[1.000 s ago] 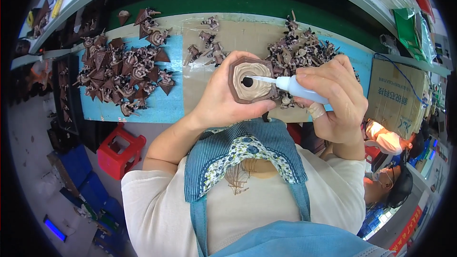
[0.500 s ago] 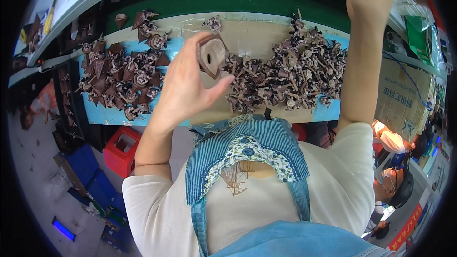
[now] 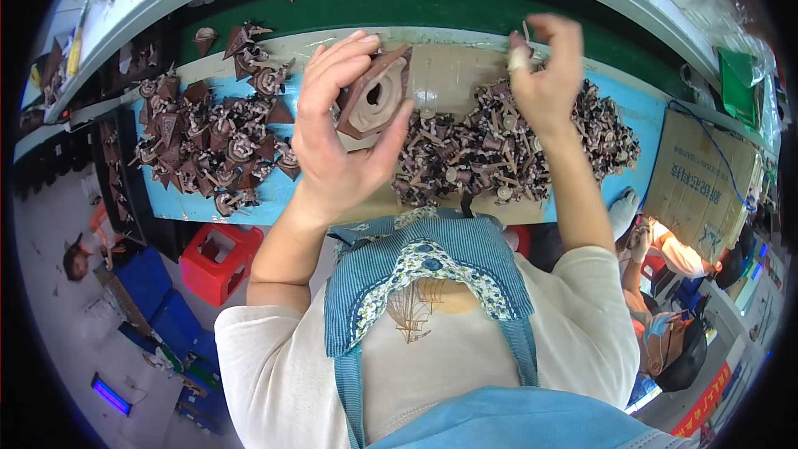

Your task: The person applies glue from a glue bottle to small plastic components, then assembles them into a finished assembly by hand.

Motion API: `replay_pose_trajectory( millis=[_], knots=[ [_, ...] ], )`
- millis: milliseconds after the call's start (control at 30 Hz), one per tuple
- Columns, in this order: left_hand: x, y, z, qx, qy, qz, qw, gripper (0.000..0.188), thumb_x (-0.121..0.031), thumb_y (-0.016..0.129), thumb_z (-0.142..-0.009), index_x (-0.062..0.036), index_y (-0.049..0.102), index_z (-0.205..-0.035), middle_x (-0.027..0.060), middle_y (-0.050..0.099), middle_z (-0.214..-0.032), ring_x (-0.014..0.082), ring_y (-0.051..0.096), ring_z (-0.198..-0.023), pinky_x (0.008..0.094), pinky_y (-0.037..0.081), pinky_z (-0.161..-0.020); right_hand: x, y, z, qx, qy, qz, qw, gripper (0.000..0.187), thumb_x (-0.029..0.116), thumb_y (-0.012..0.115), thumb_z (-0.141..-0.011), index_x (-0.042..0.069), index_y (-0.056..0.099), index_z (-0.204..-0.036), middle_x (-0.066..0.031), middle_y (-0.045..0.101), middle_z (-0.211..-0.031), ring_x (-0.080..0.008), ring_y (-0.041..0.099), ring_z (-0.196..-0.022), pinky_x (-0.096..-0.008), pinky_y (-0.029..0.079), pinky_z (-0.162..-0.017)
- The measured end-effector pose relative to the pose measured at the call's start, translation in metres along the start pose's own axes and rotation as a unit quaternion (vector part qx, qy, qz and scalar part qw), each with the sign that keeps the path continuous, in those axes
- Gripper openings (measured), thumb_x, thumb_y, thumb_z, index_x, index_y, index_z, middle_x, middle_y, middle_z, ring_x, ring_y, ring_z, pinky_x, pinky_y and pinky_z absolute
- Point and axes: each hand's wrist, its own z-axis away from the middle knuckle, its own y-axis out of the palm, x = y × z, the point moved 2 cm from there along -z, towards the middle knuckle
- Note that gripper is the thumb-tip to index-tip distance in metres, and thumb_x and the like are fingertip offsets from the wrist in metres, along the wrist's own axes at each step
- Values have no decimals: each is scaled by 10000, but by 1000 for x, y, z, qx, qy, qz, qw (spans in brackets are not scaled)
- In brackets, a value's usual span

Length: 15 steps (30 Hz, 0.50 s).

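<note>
2 parts piles (image 3: 218, 143), 1 red crate (image 3: 218, 262)

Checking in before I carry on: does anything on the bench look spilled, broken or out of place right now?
Nothing stands out. The left hand holds a brown hexagonal piece above the bench; the right hand pinches a small part over the dark pile. A second heap sits on the blue mat, loose but contained.

brown hexagonal piece (image 3: 374, 100); round centre hole | tilted; raised above bench
</note>
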Motion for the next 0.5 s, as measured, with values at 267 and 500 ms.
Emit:
replay_pose_trajectory(
  millis=[267, 500],
  knots=[
    [0, 29, -7, -78, 53, 36, 995, 663, 12, 787, -624, -52, 357, -1125, 213, 528, -1165, 341, 550, -1091, 471, 398, -974, -93, 44, 122, 219, 104, 198, 950, 513, 113, 663, -749, -33, 465, -1199, -230, 447, -1195, -410, 426, -1068, -475, 401, -894],
    [-2, 39, -6, -172, 49, 103, 978, 709, 3, 817, -608, -93, 310, -1094, 173, 452, -1149, 335, 553, -1058, 446, 460, -925, -82, 43, 114, 224, 142, 118, 957, 475, 7, 668, -708, 2, 483, -1144, -197, 525, -1009, -377, 494, -950, -441, 421, -850]
  ],
)
